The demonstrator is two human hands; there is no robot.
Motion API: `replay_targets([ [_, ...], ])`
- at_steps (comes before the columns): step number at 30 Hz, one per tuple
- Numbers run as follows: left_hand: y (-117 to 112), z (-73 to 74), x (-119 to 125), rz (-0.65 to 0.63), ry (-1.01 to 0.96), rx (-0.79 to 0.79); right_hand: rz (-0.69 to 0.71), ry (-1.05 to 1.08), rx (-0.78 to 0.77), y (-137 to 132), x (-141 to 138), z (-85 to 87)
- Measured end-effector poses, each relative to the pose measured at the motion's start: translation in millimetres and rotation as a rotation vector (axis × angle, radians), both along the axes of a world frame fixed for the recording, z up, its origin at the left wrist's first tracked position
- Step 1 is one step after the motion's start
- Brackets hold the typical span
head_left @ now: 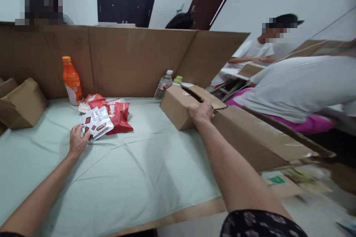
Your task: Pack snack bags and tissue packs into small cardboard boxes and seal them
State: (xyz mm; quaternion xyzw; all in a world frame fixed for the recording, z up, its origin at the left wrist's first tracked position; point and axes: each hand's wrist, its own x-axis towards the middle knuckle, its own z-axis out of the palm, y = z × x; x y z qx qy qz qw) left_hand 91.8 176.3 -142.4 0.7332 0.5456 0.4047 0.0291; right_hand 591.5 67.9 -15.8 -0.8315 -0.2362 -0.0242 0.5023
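Note:
My left hand (78, 140) pinches the lower left corner of a white snack packet (100, 121) printed "Super Meal". That packet leans on a small heap, where a red snack packet (122, 118) lies to its right. Further right, my right hand (202, 111) grips the top edge of a cardboard box (178, 105), thumb on its near side and the other fingers partly hidden at the opening. A clear plastic bottle (163, 85) stands just behind this box, beside a bottle with a light green cap (178, 79).
An orange bottle (72, 81) stands behind the packets, before a tall cardboard screen (139, 63). Another cardboard box (25, 103) sits at the left. A long cardboard box (250, 140) lines the right edge of the green-covered table (125, 177). Several people are beyond.

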Motion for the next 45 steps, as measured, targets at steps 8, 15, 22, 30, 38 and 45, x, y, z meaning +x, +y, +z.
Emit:
replay_targets([
  [8, -9, 18.1, 5, 0.003, -0.037, 0.008, 0.324, 0.107, 0.101, -56, -25, 2.3],
  [15, -72, 41.7, 2, -0.238, -0.069, 0.001, 0.798, 0.068, 0.141, -178, -102, 2.6],
  [22, -161, 74.1, -16, -0.786, -0.059, -0.259, 1.466, -0.047, 0.230, -215, -179, 34.2],
  [30, -158, 88.6, -23, -1.007, -0.130, -0.741, 1.914, 0.237, 0.133, -216, -204, 65.3],
  [38, -145, 72.4, 4, -1.256, -0.214, -0.825, 1.379, -0.349, -0.384, -212, -217, 60.8],
  [45, -158, 68.5, -3, -1.243, -0.252, -0.768, 1.238, -0.822, -0.818, -196, -254, 52.5],
])
